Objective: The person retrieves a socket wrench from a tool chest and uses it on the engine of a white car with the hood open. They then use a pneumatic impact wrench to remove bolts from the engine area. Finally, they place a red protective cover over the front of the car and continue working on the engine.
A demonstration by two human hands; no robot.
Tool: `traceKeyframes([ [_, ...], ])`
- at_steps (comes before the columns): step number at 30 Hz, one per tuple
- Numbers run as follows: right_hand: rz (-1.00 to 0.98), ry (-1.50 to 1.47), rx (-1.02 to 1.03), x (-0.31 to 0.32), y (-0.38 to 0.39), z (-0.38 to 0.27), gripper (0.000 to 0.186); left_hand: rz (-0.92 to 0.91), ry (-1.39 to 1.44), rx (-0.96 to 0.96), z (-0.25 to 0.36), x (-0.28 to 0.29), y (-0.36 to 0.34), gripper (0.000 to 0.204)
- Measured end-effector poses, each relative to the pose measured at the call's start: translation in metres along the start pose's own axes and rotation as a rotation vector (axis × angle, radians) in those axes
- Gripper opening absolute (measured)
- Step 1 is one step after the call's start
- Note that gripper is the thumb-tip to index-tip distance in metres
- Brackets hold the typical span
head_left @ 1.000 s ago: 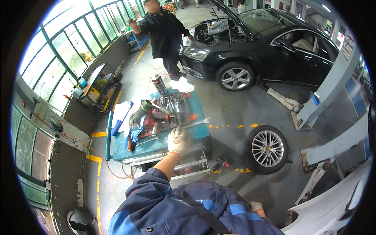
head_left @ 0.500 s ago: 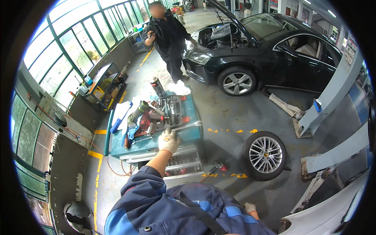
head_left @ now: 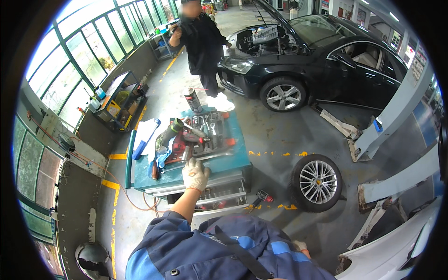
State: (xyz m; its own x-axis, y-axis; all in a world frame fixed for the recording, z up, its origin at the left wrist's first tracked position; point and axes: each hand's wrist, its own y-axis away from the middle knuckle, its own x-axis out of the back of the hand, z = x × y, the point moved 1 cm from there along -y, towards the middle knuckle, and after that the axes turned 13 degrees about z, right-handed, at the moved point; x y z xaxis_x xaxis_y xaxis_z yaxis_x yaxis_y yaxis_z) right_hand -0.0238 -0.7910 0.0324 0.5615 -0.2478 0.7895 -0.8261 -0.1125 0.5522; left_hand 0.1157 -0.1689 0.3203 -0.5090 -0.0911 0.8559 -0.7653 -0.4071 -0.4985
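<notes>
My left hand (head_left: 195,173), in a white work glove, rests on the front edge of a teal tool cart (head_left: 233,161), fingers spread and pointing at the tools. Just beyond the fingertips lie a silver cylindrical tool (head_left: 186,153) and a red tool tray (head_left: 205,133) with sockets and wrenches. A spray can (head_left: 192,100) stands at the cart's far edge. Only a sliver of my right hand (head_left: 298,245), also gloved, shows low beside my blue coverall; whether it holds anything is hidden.
A person in dark clothes (head_left: 201,42) stands beyond the cart next to a black car (head_left: 326,56) with its hood up. A loose wheel (head_left: 316,183) and a red power tool (head_left: 261,197) lie on the floor to the right. Shelving (head_left: 116,100) lines the left windows.
My left hand has slid a little leftward along the cart's front edge. The standing person has stepped slightly nearer the cart.
</notes>
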Motion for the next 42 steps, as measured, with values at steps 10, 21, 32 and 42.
traceKeyframes([
  [10, 0.091, -0.331, -0.249, 0.042, 0.008, -0.115, 0.019, -0.097, 0.342, -0.289, 0.024, -0.001, -0.012, 0.044],
  [21, 0.138, -0.258, -0.540, -0.049, 0.104, -0.187, 0.023, -0.304, 0.603, -1.036, 0.120, -0.050, -0.045, 0.052],
  [32, 0.406, -0.991, -1.378, -0.261, 0.258, -0.331, 0.041, -0.159, 0.485, -1.256, 0.148, -0.057, -0.047, 0.036],
  [42, 0.455, -1.271, -1.535, -0.291, 0.319, -0.454, 0.043, -0.067, 0.406, -1.396, 0.151, -0.084, -0.054, 0.043],
])
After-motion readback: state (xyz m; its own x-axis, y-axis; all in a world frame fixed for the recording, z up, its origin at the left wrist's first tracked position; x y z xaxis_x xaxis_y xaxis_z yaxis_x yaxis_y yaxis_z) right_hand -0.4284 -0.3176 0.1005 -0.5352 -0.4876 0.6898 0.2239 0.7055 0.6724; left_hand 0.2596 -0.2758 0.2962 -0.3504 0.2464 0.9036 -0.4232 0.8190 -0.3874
